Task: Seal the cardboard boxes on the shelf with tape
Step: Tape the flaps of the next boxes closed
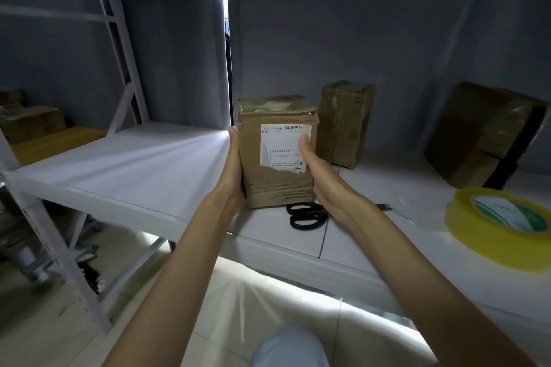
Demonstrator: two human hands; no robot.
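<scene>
A small upright cardboard box (277, 182) with a white shipping label stands on the white shelf (134, 170), its top shiny with tape. My left hand (235, 170) grips its left side. My right hand (319, 173) grips its right side, the thumb lying across the label. A yellow-tinted roll of clear tape (501, 232) lies flat on the shelf at the right. Black-handled scissors (307, 214) lie just in front of the box, partly hidden under my right wrist.
A second taped box (346, 122) stands behind and right of the held one. A larger box (483, 134) leans at the far right. More boxes (32, 122) sit on the neighbouring shelf at left. Grey fabric walls close the back; an upper shelf hangs overhead.
</scene>
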